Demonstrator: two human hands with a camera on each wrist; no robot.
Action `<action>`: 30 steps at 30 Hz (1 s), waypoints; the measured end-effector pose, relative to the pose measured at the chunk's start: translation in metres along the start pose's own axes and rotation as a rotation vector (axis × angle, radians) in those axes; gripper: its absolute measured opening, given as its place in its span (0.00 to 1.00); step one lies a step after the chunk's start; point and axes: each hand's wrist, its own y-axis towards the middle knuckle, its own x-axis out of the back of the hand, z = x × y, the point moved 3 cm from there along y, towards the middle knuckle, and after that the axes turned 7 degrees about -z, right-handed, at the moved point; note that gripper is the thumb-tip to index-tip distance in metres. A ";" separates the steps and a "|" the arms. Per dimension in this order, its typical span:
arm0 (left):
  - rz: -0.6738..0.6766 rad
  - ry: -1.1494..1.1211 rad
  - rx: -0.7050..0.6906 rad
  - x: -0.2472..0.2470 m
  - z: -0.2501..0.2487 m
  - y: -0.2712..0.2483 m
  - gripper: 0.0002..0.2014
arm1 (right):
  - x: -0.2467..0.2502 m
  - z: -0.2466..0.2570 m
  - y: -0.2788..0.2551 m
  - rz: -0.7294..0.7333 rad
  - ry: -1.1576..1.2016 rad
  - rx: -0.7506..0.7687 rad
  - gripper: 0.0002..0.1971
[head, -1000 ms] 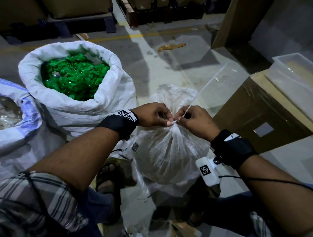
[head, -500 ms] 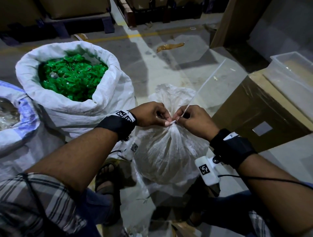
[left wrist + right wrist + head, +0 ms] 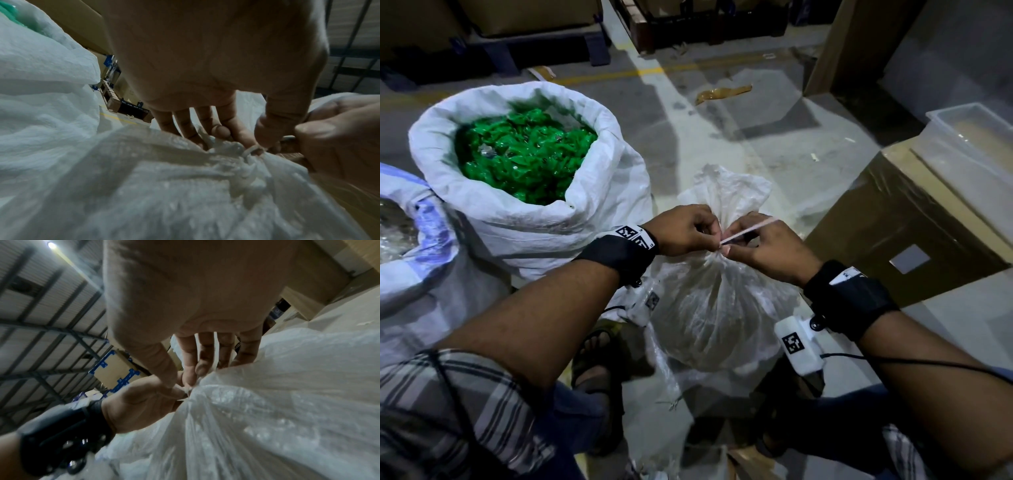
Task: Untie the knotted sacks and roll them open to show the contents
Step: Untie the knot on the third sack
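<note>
Left hand pinches the tied sack's neck; right hand pinches the string at the knot.

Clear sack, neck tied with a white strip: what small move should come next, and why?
Probably pull the strip free of the knot with the right hand while the left hand pinches the neck. The clear sack is gathered shut and both hands sit at the tie; the white sack beside it already stands rolled open.

White sack, green contents; plaid sleeve.
</note>
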 end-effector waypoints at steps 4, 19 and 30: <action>0.017 0.023 -0.049 0.000 0.000 -0.001 0.03 | -0.005 -0.003 0.002 -0.089 -0.075 0.038 0.02; 0.071 0.066 -0.164 -0.001 -0.006 -0.003 0.03 | -0.006 -0.002 0.005 0.035 -0.191 0.042 0.02; 0.023 -0.054 -0.150 0.011 -0.005 -0.005 0.05 | 0.007 -0.003 0.005 -0.016 0.118 -0.093 0.03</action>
